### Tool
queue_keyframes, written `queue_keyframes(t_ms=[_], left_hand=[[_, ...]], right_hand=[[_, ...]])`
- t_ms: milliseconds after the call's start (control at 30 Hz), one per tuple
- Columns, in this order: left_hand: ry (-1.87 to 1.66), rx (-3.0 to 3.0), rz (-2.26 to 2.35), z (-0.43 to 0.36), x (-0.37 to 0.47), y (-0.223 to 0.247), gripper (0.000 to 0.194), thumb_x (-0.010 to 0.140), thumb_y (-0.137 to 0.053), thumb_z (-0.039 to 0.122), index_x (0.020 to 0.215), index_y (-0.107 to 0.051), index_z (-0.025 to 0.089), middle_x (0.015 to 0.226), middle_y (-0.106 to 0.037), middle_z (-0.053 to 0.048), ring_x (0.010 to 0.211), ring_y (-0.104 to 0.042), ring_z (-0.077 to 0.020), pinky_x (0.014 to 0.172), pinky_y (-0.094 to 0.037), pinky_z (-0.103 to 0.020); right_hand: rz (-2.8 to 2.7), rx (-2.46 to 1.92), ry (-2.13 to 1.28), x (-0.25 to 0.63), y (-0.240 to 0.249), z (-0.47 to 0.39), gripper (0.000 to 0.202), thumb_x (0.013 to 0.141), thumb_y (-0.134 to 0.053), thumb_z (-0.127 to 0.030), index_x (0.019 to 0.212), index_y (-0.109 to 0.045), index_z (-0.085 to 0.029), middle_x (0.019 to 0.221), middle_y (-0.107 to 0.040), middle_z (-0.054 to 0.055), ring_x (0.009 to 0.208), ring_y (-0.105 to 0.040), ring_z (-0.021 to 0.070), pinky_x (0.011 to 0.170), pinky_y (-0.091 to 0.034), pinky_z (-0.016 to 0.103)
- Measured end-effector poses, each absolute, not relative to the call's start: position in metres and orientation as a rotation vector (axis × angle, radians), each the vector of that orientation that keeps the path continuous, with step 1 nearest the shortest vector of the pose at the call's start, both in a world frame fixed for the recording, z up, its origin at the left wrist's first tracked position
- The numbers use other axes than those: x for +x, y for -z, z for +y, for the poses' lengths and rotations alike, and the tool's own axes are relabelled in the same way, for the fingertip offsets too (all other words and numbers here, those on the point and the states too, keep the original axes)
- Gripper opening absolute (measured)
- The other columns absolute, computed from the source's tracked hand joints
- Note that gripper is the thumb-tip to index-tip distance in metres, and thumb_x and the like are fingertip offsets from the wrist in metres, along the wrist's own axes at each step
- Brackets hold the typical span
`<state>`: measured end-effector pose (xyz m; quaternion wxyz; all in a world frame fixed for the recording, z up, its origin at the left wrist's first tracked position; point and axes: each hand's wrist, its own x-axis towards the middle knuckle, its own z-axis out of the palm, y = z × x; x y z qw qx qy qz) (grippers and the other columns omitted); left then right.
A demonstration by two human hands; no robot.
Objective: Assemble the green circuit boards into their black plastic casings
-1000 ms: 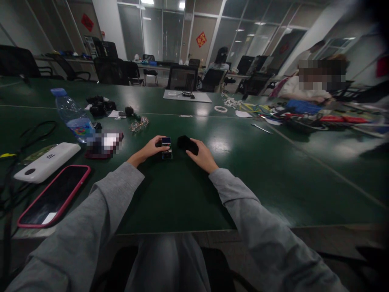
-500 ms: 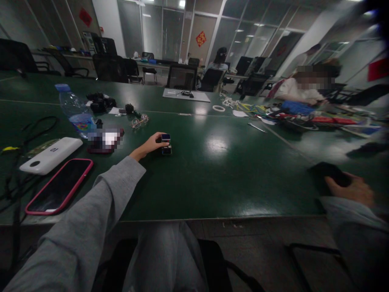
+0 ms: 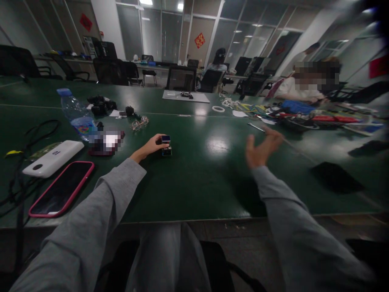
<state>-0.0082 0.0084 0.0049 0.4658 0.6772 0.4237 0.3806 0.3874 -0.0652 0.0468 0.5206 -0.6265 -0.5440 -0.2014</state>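
My left hand grips a small box-like device between thumb and fingers, on the green table. The device has a dark top face and lighter edges. My right hand is raised over the table to the right of the device, fingers apart, slightly blurred, holding nothing. A flat black object lies at the right, away from both hands.
At the left are a pink-edged phone, a white power bank, cables and a tilted-looking bottle. Glasses lie beyond my left hand. Cables and tools clutter the far right, near a seated person.
My right hand has let go of the black object at the right and moved left over the table, its fingers now spread. My left hand stays on the small device.
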Motion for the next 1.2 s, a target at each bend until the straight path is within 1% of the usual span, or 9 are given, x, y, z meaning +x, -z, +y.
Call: queue_keyframes(t_ms=[167,300,367,467,667,900,1000,1100,1200], left_hand=[[-0.980,1.618,1.020,0.006,-0.006,-0.009,0.058,0.077,-0.068,0.047,0.124,-0.057,0.015,0.129,-0.060,-0.013,0.121,-0.054,-0.0255,0.105,-0.039,-0.042],[-1.030,1.515,0.964,0.004,-0.005,-0.012,0.057,0.085,-0.053,0.058,0.121,-0.062,0.015,0.121,-0.066,-0.011,0.119,-0.056,-0.0243,0.103,-0.040,-0.038],[-1.038,1.494,0.974,0.003,-0.004,-0.013,0.059,0.085,-0.051,0.061,0.121,-0.063,0.015,0.117,-0.068,-0.010,0.118,-0.056,-0.0242,0.102,-0.040,-0.038],[-1.038,1.514,1.016,0.001,-0.002,-0.015,0.059,0.087,-0.047,0.062,0.119,-0.065,0.016,0.116,-0.069,-0.009,0.117,-0.057,-0.0243,0.102,-0.039,-0.036],[-1.017,1.585,1.106,0.005,-0.003,-0.014,0.059,0.089,-0.043,0.062,0.118,-0.066,0.016,0.119,-0.067,-0.009,0.112,-0.057,-0.0246,0.097,-0.040,-0.037],[-0.941,1.612,1.163,0.008,-0.003,-0.014,0.062,0.091,-0.035,0.062,0.126,-0.059,0.017,0.127,-0.064,-0.011,0.109,-0.059,-0.0247,0.095,-0.038,-0.040],[-0.935,1.614,1.165,0.007,-0.003,-0.015,0.061,0.092,-0.034,0.061,0.126,-0.059,0.017,0.128,-0.063,-0.011,0.109,-0.059,-0.0248,0.096,-0.037,-0.041],[-0.936,1.611,1.170,0.006,-0.002,-0.016,0.060,0.092,-0.034,0.060,0.125,-0.059,0.017,0.128,-0.063,-0.012,0.110,-0.059,-0.0250,0.096,-0.037,-0.041],[-0.937,1.605,1.175,0.005,-0.002,-0.017,0.060,0.092,-0.034,0.060,0.125,-0.059,0.016,0.128,-0.062,-0.012,0.110,-0.058,-0.0249,0.096,-0.037,-0.041]], right_hand=[[-1.784,-1.194,-0.061,0.206,-0.023,-0.052,0.050,0.089,-0.052,-0.047,0.131,-0.044,-0.021,0.130,-0.041,0.015,0.129,-0.038,0.0313,0.107,-0.035,0.053],[-1.953,-1.138,-0.230,0.139,-0.006,-0.055,0.063,0.082,-0.064,-0.046,0.134,-0.042,-0.020,0.137,-0.035,0.017,0.129,-0.037,0.0368,0.103,-0.040,0.058],[-2.005,-1.116,-0.219,0.141,-0.001,-0.054,0.063,0.078,-0.068,-0.037,0.135,-0.043,-0.021,0.139,-0.032,0.017,0.130,-0.036,0.0374,0.103,-0.041,0.059],[-2.029,-1.074,-0.210,0.158,0.001,-0.049,0.060,0.077,-0.064,-0.023,0.134,-0.045,-0.023,0.140,-0.034,0.013,0.131,-0.037,0.0322,0.107,-0.041,0.053],[-1.962,-0.976,-0.297,0.177,-0.001,-0.036,0.043,0.082,-0.054,-0.016,0.125,-0.054,-0.021,0.134,-0.048,0.010,0.128,-0.045,0.0238,0.112,-0.038,0.043],[-1.724,-1.158,-0.586,0.196,0.004,-0.022,0.036,0.089,-0.046,-0.021,0.123,-0.055,-0.017,0.114,-0.065,0.009,0.102,-0.063,0.0201,0.096,-0.049,0.039],[-1.727,-1.215,-0.569,0.200,0.008,-0.019,0.036,0.091,-0.044,-0.023,0.124,-0.055,-0.018,0.114,-0.065,0.009,0.103,-0.062,0.0211,0.097,-0.047,0.042],[-1.753,-1.280,-0.457,0.199,0.009,-0.020,0.036,0.092,-0.048,-0.035,0.123,-0.057,-0.020,0.114,-0.064,0.010,0.106,-0.058,0.0255,0.097,-0.046,0.047],[-1.824,-1.232,-0.299,0.198,0.007,-0.024,0.047,0.084,-0.061,-0.042,0.125,-0.056,-0.020,0.120,-0.060,0.012,0.113,-0.052,0.0294,0.098,-0.044,0.049]])
